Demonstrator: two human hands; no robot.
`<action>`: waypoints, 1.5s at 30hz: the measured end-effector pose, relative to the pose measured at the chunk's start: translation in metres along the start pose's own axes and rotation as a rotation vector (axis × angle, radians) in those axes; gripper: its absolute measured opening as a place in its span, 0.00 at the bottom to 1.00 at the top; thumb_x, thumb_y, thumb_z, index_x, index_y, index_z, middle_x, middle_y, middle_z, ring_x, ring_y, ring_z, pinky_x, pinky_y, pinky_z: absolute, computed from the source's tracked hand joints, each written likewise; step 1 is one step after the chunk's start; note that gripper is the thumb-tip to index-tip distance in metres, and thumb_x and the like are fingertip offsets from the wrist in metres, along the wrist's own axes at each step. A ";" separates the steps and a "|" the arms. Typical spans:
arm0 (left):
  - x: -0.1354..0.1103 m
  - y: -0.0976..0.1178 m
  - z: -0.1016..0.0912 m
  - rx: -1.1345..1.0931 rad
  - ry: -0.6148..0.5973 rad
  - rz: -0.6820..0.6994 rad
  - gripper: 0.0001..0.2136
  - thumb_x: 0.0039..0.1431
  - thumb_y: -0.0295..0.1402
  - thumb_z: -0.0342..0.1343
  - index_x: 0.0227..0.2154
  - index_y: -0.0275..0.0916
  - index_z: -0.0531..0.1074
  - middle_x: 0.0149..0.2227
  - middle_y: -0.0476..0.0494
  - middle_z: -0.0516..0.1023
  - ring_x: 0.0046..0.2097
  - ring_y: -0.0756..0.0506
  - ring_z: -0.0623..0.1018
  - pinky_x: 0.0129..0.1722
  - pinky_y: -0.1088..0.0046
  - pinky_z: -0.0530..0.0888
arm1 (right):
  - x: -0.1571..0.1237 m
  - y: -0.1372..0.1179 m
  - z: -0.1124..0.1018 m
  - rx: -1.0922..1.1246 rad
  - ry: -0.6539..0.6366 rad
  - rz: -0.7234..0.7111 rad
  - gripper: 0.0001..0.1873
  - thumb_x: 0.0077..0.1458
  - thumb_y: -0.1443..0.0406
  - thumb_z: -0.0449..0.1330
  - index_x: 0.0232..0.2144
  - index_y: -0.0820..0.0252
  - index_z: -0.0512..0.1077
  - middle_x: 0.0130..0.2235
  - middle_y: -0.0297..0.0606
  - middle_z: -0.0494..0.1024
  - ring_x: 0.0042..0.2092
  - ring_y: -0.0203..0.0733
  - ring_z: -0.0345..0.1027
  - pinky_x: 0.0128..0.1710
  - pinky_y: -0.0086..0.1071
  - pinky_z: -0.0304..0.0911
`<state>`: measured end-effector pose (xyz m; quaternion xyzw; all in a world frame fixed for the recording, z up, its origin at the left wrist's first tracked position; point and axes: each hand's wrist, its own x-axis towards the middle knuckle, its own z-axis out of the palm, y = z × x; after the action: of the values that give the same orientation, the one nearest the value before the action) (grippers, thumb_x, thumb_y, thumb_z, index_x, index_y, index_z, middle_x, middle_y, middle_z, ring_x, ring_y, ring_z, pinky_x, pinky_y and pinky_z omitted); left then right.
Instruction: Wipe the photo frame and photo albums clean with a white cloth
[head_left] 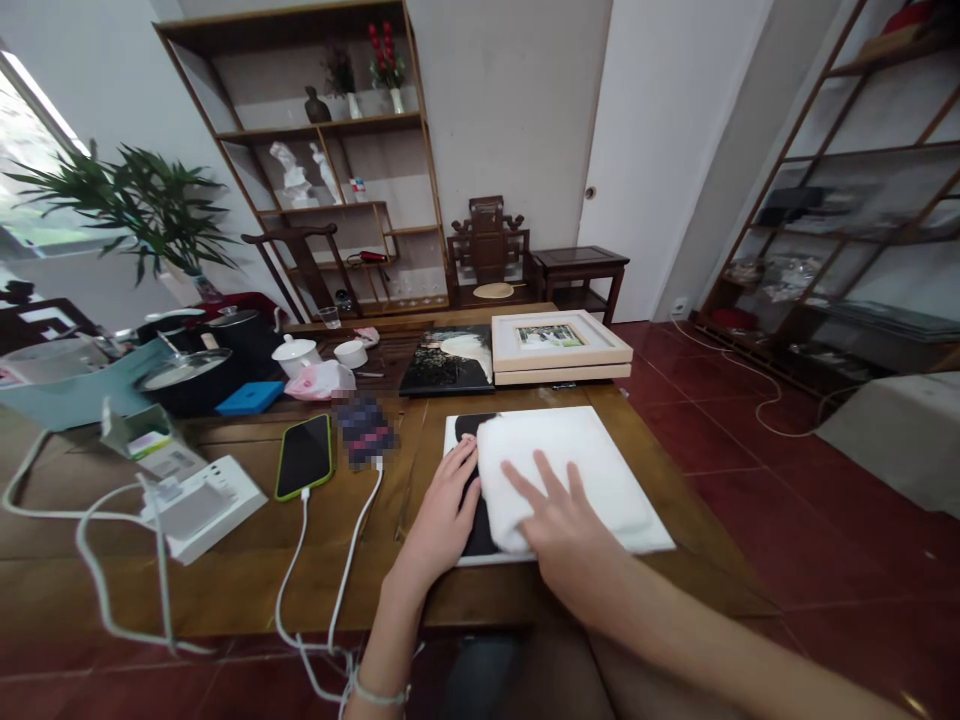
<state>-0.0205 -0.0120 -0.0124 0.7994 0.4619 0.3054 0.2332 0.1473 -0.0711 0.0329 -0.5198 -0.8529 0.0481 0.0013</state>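
A white folded towel (566, 455) lies over a flat board (652, 540) with white edges and a dark area along its left side. My left hand (448, 505) rests on that dark left part, its fingers stretched out and reaching the towel's left edge. On top of the towel is my right hand (562, 530), with several fingers spread and pressed on the cloth. Its thumb side is near the towel's lower edge and partly hidden, slightly blurred. Most of the board's picture is covered by the towel.
Behind the board are stacked pale frames (562, 345) and a dark painting (450, 358). A phone (304, 457) with a charging cable, an opened white box (214, 505), a blue box (250, 398) and a lidded pot (186, 380) occupy the left side of the wooden table (360, 570).
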 end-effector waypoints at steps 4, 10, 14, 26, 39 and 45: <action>0.000 0.000 0.000 0.014 0.003 0.003 0.20 0.64 0.33 0.41 0.58 0.40 0.59 0.63 0.40 0.57 0.64 0.44 0.55 0.63 0.58 0.53 | -0.050 -0.004 0.022 0.056 0.014 -0.072 0.16 0.47 0.75 0.52 0.27 0.59 0.78 0.66 0.33 0.44 0.63 0.70 0.32 0.56 0.68 0.36; 0.000 0.001 0.001 0.001 0.009 0.015 0.20 0.64 0.34 0.42 0.58 0.41 0.59 0.63 0.41 0.57 0.64 0.44 0.56 0.63 0.58 0.53 | -0.055 0.034 0.006 0.007 -0.015 0.104 0.25 0.40 0.80 0.48 0.38 0.62 0.76 0.65 0.37 0.47 0.64 0.64 0.34 0.58 0.63 0.40; 0.000 0.003 0.000 -0.030 0.011 -0.011 0.20 0.63 0.34 0.43 0.57 0.41 0.60 0.63 0.41 0.58 0.64 0.43 0.56 0.63 0.58 0.53 | -0.015 0.045 -0.014 -0.055 -0.026 0.263 0.21 0.46 0.78 0.49 0.38 0.65 0.75 0.64 0.44 0.51 0.62 0.69 0.40 0.52 0.64 0.49; 0.000 0.011 -0.008 -0.536 0.282 -0.179 0.24 0.65 0.45 0.36 0.59 0.39 0.55 0.62 0.40 0.59 0.62 0.44 0.60 0.62 0.62 0.55 | 0.001 -0.050 -0.004 0.151 -0.105 -0.049 0.16 0.58 0.68 0.49 0.39 0.59 0.77 0.65 0.37 0.44 0.62 0.72 0.31 0.55 0.70 0.35; -0.001 0.009 -0.002 -0.089 0.154 0.070 0.10 0.59 0.30 0.51 0.42 0.42 0.74 0.46 0.44 0.77 0.50 0.45 0.74 0.52 0.66 0.68 | -0.003 0.051 -0.018 0.155 -0.014 0.121 0.17 0.45 0.78 0.47 0.34 0.64 0.71 0.61 0.47 0.57 0.62 0.64 0.43 0.53 0.58 0.49; -0.004 0.017 -0.005 -0.097 0.126 0.073 0.07 0.55 0.32 0.56 0.37 0.42 0.76 0.42 0.46 0.79 0.47 0.44 0.76 0.50 0.67 0.69 | 0.069 0.040 -0.046 0.180 -0.022 -0.086 0.14 0.45 0.77 0.49 0.31 0.62 0.71 0.39 0.46 0.75 0.46 0.48 0.66 0.43 0.36 0.58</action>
<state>-0.0148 -0.0227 0.0012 0.7826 0.4310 0.3852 0.2309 0.1531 0.0116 0.0718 -0.4800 -0.8666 0.1304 0.0406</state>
